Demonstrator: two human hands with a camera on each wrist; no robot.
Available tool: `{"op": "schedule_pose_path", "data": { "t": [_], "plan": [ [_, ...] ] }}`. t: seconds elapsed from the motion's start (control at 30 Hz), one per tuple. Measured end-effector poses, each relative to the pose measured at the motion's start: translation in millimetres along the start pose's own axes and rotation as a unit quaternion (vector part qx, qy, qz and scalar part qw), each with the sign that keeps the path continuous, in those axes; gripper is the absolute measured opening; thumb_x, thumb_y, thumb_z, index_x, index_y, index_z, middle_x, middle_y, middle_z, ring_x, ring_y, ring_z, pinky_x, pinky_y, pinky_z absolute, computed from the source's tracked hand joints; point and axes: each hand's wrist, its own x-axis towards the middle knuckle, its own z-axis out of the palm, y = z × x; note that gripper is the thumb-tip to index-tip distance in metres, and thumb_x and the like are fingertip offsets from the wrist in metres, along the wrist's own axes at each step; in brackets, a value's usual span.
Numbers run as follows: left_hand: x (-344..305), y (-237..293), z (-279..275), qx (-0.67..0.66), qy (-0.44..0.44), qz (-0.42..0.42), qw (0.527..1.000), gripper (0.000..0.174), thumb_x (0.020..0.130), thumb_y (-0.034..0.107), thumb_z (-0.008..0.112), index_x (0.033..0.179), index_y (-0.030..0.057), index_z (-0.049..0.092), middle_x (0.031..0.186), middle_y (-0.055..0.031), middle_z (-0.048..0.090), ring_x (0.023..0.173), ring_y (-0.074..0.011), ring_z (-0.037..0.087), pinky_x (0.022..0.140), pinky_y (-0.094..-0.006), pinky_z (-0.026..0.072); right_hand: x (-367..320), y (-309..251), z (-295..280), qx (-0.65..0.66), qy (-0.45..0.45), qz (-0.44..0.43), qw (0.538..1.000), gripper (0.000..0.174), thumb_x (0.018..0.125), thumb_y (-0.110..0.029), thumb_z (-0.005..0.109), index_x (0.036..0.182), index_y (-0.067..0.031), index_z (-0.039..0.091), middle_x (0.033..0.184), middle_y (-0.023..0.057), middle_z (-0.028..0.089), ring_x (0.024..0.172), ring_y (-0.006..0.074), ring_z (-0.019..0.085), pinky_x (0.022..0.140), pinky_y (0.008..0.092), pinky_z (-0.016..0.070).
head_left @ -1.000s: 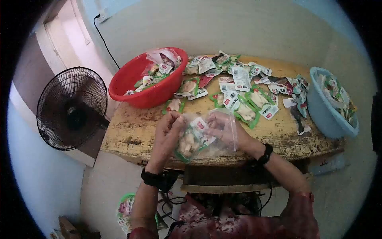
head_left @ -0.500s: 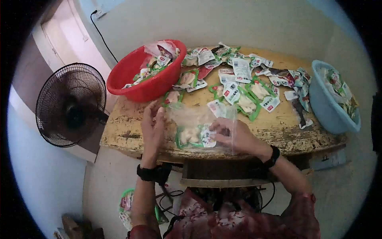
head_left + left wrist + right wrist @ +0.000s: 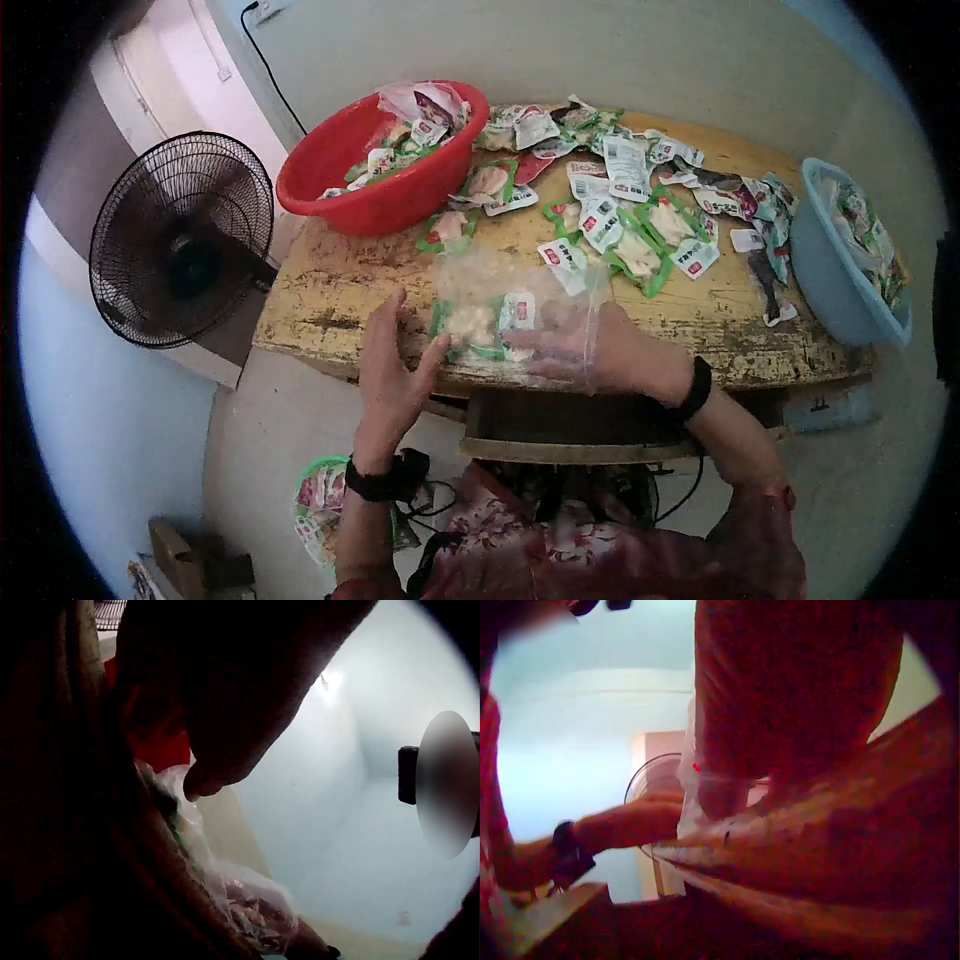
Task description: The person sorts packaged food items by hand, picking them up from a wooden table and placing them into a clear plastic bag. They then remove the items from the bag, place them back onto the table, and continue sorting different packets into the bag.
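A clear plastic bag (image 3: 480,270) lies flat at the table's front edge in the head view. Within it is a green-edged food packet (image 3: 470,325) with pale contents and a white label. My left hand (image 3: 395,365) is at the bag's left side, thumb spread from the fingers, thumb tip near the packet. From the right, my right hand (image 3: 635,350) reaches into the bag's mouth; its fingers show blurred through the film, stretched toward the label. In the left wrist view, the dark left hand (image 3: 225,712) hangs over the film.
Several food packets (image 3: 635,255) are spread over the worn yellow table (image 3: 330,300). A red basin (image 3: 400,200) of packets stands back left, a light blue basin (image 3: 840,280) at the right. A fan (image 3: 180,240) is left of the table; an open drawer (image 3: 560,450) sits below.
The left hand has let go of the bag's left side and come lower with its thumb spread. The right hand has pushed into the bag. The bag now lies flatter, its packet turned level.
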Motion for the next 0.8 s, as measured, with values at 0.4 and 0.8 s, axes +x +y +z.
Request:
{"op": "schedule_pose_path", "data": {
  "t": [0.4,0.8],
  "plan": [
    [-21.8,8.2,3.8,0.094,-0.045,0.182,0.978,0.04,0.083,0.01,0.077,0.122,0.0077,0.069,0.11,-0.012,0.065,0.101,-0.0333,0.061,0.085,-0.0431,0.0508,6.6,-13.6,8.3,0.124,0.04,-0.001,0.991,0.04,0.09,-0.032,0.069,0.124,-0.0113,0.067,0.093,0.0164,0.069,0.085,0.0354,0.068,0.072,0.0447,0.0551],
    [-23.4,19.1,20.3,0.085,-0.008,0.193,0.977,0.03,0.075,-0.001,0.07,0.105,0.0041,0.067,0.1,-0.0117,0.061,0.091,-0.0312,0.058,0.078,-0.0407,0.0493,18.6,-31.6,0.5,0.002,-0.018,0.009,1.0,0.038,0.095,-0.033,0.063,0.127,-0.0122,0.062,0.086,0.0138,0.068,0.075,0.0351,0.069,0.059,0.0469,0.0516]
  ]
}}
